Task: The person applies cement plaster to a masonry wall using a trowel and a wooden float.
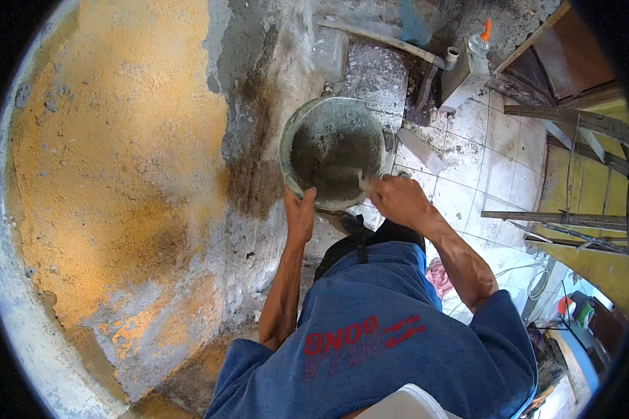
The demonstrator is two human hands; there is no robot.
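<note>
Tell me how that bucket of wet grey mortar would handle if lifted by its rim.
The bucket likely feels heavy: grey mix covers its inside. It may tip, since only the left hand holds the rim on one side. The smeared rim probably makes a slippery grip.

Daylight, bright, brightest toward 4 o'clock; soft shadows; mild motion blur; strong fisheye bending; black vignette around the whole rim.
</note>
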